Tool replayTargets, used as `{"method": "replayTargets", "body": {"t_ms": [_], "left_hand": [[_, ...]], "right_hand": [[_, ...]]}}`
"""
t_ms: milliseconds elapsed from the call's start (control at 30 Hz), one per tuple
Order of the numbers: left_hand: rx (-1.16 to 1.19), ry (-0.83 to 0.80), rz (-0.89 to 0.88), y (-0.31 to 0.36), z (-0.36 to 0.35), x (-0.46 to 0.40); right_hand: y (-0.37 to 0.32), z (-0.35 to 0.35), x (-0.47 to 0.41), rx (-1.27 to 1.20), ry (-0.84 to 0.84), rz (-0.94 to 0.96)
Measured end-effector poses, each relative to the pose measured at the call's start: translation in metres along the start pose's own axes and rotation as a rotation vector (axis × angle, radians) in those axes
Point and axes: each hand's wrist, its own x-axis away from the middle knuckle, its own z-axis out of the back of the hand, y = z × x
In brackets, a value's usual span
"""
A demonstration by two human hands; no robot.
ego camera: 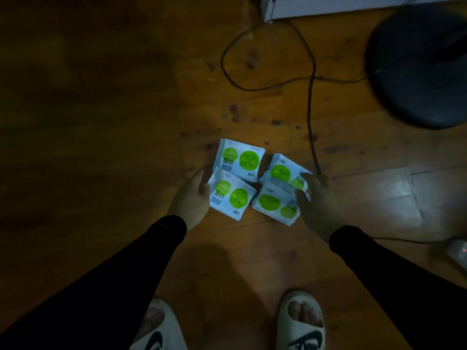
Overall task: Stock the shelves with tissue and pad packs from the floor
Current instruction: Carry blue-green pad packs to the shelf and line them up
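Note:
Several white packs with green circles lie close together on the wooden floor (101, 122). The far-left pack (240, 159) and near-left pack (231, 197) overlap a little. Beside them are the far-right pack (283, 170) and the near-right pack (274, 204). My left hand (190, 198) touches the left edge of the near-left pack, fingers straight; its fingertips are hidden at the pack's edge. My right hand (316, 200) rests with spread fingers on the right edges of the two right packs. No shelf is in view.
A black cable (309, 97) loops across the floor behind the packs and runs past my right hand. A dark round base (419, 66) stands at the far right. A white unit (328, 6) sits along the top edge. My two slippered feet (300, 322) are below.

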Motion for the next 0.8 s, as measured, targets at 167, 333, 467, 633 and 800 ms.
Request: {"method": "replayTargets", "body": {"t_ms": [167,333,467,633,800], "left_hand": [[-0.105,0.071,-0.076,0.047,0.100,0.064],[-0.256,0.201,-0.253,0.120,0.249,0.169],[-0.310,0.405,-0.336,0.169,0.376,0.274],[-0.333,0.688,-0.293,0.205,0.522,0.430],[-0.377,0.968,-0.162,0.204,0.623,0.602]], "right_hand": [[-0.076,0.087,0.036,0.124,-0.029,0.157],[-0.211,0.203,0.088,0.167,-0.022,0.445],[-0.339,0.305,0.144,0.177,0.052,0.681],[-0.502,0.411,0.223,0.169,0.132,0.988],[-0.653,0.479,0.328,0.171,0.189,1.337]]}}
